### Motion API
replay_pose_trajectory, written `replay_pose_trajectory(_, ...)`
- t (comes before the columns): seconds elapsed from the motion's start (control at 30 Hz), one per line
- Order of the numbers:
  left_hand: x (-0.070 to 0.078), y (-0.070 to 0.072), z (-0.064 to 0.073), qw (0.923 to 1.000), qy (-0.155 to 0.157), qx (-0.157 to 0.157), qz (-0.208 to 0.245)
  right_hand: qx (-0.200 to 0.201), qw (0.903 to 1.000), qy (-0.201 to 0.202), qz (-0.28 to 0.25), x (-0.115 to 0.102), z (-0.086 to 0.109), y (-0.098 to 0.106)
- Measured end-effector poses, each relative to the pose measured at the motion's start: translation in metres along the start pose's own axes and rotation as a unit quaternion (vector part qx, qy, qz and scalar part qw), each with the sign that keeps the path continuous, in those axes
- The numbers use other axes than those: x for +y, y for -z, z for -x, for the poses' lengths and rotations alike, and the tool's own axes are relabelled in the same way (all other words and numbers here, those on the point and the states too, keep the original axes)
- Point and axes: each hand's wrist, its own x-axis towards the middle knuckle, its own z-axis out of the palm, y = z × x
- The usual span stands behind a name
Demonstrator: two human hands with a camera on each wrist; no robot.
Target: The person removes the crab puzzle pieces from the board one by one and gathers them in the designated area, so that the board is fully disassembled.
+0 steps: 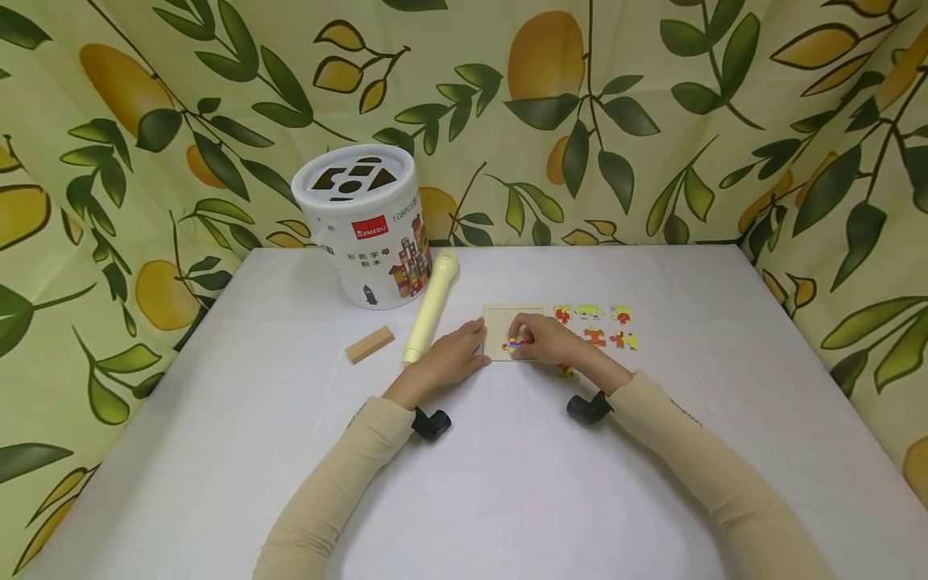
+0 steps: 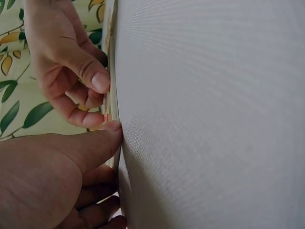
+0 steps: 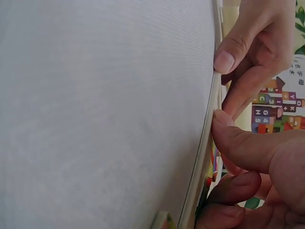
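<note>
A shallow wooden puzzle tray (image 1: 495, 320) lies flat on the white table. My left hand (image 1: 453, 354) holds it by the left side, thumb at the near corner and fingers along the edge. Over the tray's near right part, my right hand (image 1: 547, 338) pinches a colourful jigsaw piece (image 1: 518, 344) between thumb and curled fingers. Its fingers partly hide the piece. In the right wrist view the right thumb (image 3: 233, 138) rests at the tray's near rim. Loose jigsaw pieces (image 1: 594, 336) in red, orange and yellow lie right of the tray, some partly behind the right hand.
Left of the tray lies a pale yellow tube (image 1: 429, 310), with a small wooden block (image 1: 370, 345) farther left. A white toy-block bucket (image 1: 362, 266) with a shape-sorting lid stands behind them. A fruit-patterned curtain (image 1: 464, 121) hangs behind and at the sides of the table (image 1: 500, 499).
</note>
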Motion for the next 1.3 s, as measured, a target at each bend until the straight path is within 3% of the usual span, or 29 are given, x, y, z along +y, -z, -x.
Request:
replay_pose_trajectory(0.2,0.0,0.0,0.0,1.0,-0.002,0.002,-0.004,0.019,0.9991,0.039,0.001,0.002,-0.001,-0.001)
replay_pose_trajectory(0.4,0.0,-0.001,-0.001,1.0,-0.001,0.002,-0.004,0.034,0.9984,0.043,0.01,0.004,0.001,-0.001)
replay_pose_trajectory(0.67,0.0,-0.001,-0.001,0.9999,0.006,-0.005,-0.007,0.049,0.9963,0.063,-0.031,0.013,0.002,0.006)
replay_pose_trajectory(0.9,0.001,-0.001,-0.002,0.9999,0.007,-0.005,-0.008,0.035,0.9931,0.023,-0.11,0.023,0.002,0.011)
replay_pose_trajectory(1.07,0.002,-0.002,-0.003,1.0,0.001,-0.001,-0.005,0.037,0.9905,-0.021,-0.131,0.024,0.005,0.017)
replay_pose_trajectory(1.3,0.0,-0.002,-0.002,0.9999,-0.003,0.011,-0.001,0.047,0.9778,-0.094,-0.181,0.032,0.023,0.034)
